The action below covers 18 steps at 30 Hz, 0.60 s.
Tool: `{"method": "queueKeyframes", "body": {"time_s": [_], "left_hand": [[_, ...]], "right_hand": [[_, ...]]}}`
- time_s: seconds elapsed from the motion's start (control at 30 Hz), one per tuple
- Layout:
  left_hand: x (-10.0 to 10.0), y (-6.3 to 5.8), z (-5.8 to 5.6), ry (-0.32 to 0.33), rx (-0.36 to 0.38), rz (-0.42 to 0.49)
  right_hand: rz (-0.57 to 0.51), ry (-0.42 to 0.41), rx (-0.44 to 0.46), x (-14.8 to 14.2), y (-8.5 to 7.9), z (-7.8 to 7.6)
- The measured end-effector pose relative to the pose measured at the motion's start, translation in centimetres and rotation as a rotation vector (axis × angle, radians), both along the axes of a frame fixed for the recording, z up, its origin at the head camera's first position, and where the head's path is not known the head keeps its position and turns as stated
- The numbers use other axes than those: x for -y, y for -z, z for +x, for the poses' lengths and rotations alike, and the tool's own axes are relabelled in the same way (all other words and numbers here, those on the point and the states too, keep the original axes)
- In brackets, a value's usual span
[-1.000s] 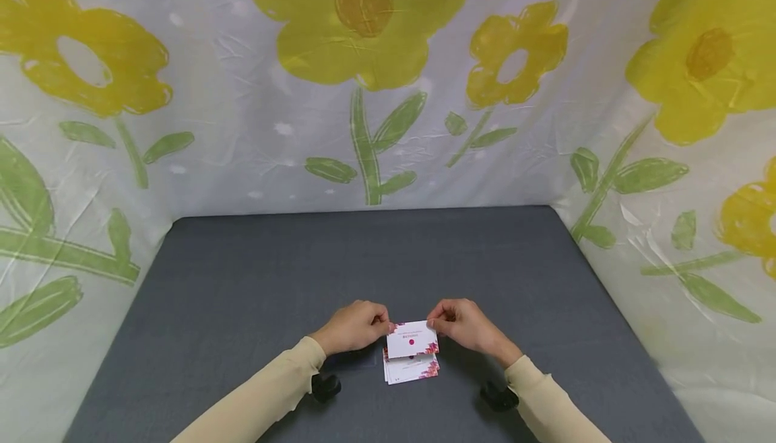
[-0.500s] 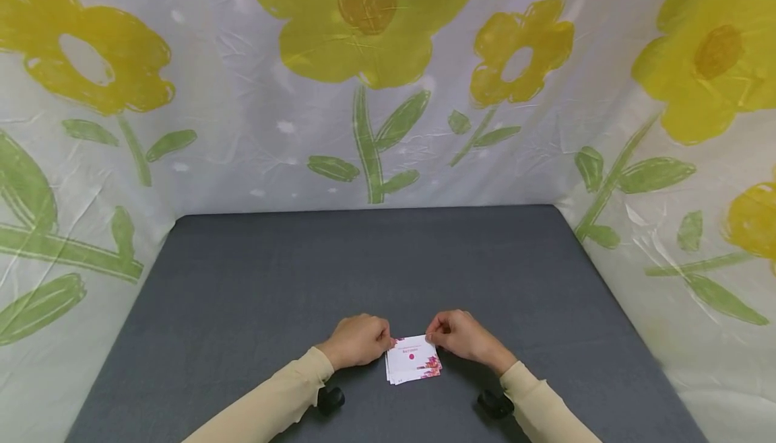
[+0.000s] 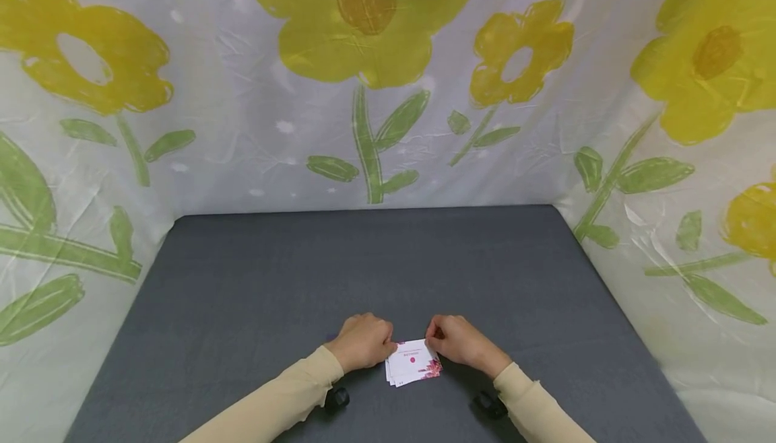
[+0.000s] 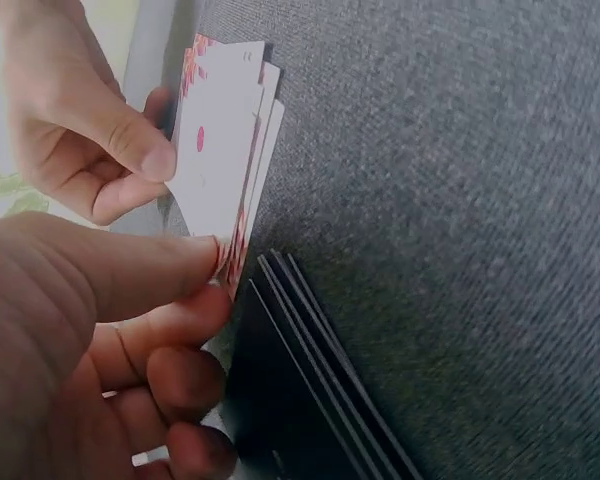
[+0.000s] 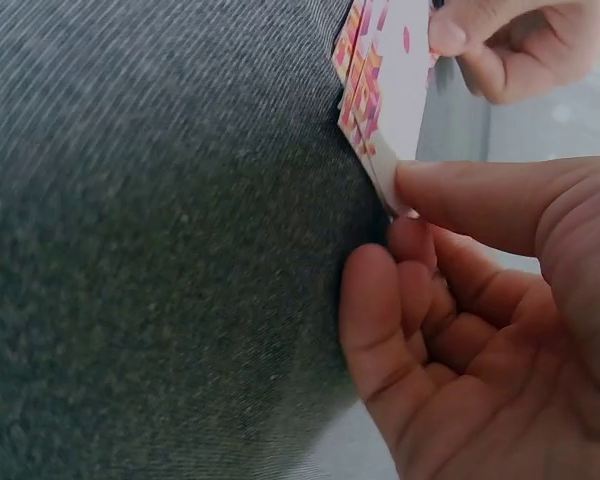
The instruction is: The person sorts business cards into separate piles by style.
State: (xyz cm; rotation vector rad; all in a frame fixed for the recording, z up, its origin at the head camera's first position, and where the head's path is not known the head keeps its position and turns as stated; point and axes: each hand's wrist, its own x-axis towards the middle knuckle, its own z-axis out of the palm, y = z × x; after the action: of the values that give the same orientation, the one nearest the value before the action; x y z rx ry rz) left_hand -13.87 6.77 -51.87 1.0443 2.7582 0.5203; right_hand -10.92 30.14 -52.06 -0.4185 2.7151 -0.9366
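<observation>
A white card [image 3: 411, 361] with pink and red floral corners and a red dot lies at the top of a small, slightly fanned pile of similar cards [image 4: 264, 150]. My left hand [image 3: 362, 341] pinches its far left corner between thumb and index finger. At the far right corner, my right hand [image 3: 462, 343] pinches the same card; the thumb lies on its face in the right wrist view. Edges of the lower cards stick out beneath it. Close under my left hand, the left wrist view shows a stack of thin dark flat pieces [image 4: 300, 370].
A dark grey cloth-covered table [image 3: 364, 261] spreads around the hands. Behind and beside it hangs a white curtain [image 3: 242, 126] printed with yellow flowers. Black devices [image 3: 337, 400] sit at both wrists.
Both hands have drawn the top card toward the person and lowered it over the pile. The lower cards, partly bare a second ago, are now mostly covered.
</observation>
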Motion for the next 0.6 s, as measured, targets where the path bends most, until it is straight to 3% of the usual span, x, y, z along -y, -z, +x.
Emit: {"method": "queueKeyframes", "body": {"time_s": [0.2,0.37,0.47,0.6], "left_hand": [[-0.5,0.6,0.1,-0.001,-0.124,-0.023],[-0.6,1.3,0.4,-0.047,-0.242,0.018],[-0.2,1.5,0.5,-0.104,-0.226,0.080],[1.6,1.0,0.5,-0.216,-0.143,0.158]], "right_hand": [[0.012,0.021,-0.014,0.5,0.0,0.1],[0.015,0.035,-0.033,0.7,0.3,-0.4],[-0.036,0.106,-0.019,0.3,0.6,-0.7],[-0.166,0.290,-0.023,-0.7,0.6,-0.7]]}}
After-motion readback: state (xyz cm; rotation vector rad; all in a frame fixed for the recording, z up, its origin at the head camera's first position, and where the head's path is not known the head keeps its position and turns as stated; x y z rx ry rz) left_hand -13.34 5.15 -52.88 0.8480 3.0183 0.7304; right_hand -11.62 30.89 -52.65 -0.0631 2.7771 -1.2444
